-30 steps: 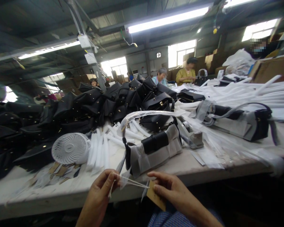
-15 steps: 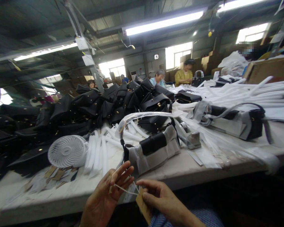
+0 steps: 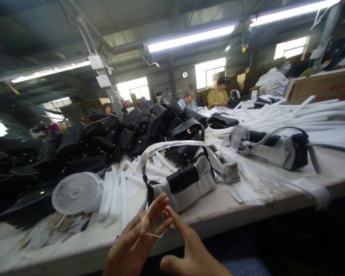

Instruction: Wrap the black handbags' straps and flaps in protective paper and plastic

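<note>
My left hand point(image 3: 139, 238) is raised in front of the table's near edge, with a thin white string point(image 3: 143, 221) looped round its fingers. The string's knotted end hangs at the palm side. My right hand point(image 3: 191, 251) is close on the right. Its index finger reaches up to the left fingertips and the loop, while its thumb stands apart. No tag shows in this view now. Just beyond the hands lies a black handbag point(image 3: 184, 179), partly wrapped in white paper, its raised handle point(image 3: 172, 144) covered in clear plastic.
A heap of black bags point(image 3: 103, 142) covers the left and back. A white fan point(image 3: 76, 193) lies near brown card scraps point(image 3: 63, 223) and white foam tubes point(image 3: 115, 193). Another wrapped bag point(image 3: 278, 149) is at right, before more tubes point(image 3: 319, 113). Co-workers point(image 3: 217, 94) sit behind.
My right hand has opened its thumb from its fingers and moved up against the left fingertips. The brown tag it held is out of sight. The view has shifted slightly right.
</note>
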`<action>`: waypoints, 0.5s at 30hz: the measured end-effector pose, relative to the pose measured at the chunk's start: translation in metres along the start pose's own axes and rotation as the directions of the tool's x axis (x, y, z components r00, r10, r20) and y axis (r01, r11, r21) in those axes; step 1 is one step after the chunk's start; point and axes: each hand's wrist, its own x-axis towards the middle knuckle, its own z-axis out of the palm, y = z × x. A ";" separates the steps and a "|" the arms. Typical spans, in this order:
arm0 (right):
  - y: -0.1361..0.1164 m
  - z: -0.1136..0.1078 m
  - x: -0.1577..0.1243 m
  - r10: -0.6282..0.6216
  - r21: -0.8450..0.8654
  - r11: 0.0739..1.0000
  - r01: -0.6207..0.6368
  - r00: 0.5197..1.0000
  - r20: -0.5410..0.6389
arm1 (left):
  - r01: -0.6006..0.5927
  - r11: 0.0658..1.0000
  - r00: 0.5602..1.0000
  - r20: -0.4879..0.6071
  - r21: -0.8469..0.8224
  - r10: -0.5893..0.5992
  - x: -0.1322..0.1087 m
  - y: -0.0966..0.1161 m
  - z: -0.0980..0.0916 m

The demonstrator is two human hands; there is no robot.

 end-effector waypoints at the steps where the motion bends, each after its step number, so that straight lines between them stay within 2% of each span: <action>1: -0.002 0.003 0.001 0.004 0.005 1.000 -0.004 1.000 -0.015 | -0.005 1.000 1.000 -0.005 0.017 0.005 0.001 -0.002 0.002; 5: -0.010 0.007 0.006 0.008 0.012 1.000 -0.006 0.991 -0.133 | -0.021 0.998 0.996 -0.089 0.058 0.026 0.001 -0.006 0.002; 10: -0.011 0.005 0.007 -0.066 0.098 0.992 0.083 0.984 -0.165 | -0.048 0.995 0.965 -0.252 0.089 0.069 -0.001 -0.007 0.006; 12: -0.009 0.006 0.007 -0.103 0.165 0.977 0.137 0.975 -0.199 | -0.052 0.992 0.954 -0.288 0.118 0.084 0.000 -0.008 0.013; 15: -0.005 0.008 0.007 -0.125 0.167 0.971 0.169 0.962 -0.244 | -0.091 0.991 0.948 -0.296 0.099 0.117 0.002 -0.011 0.023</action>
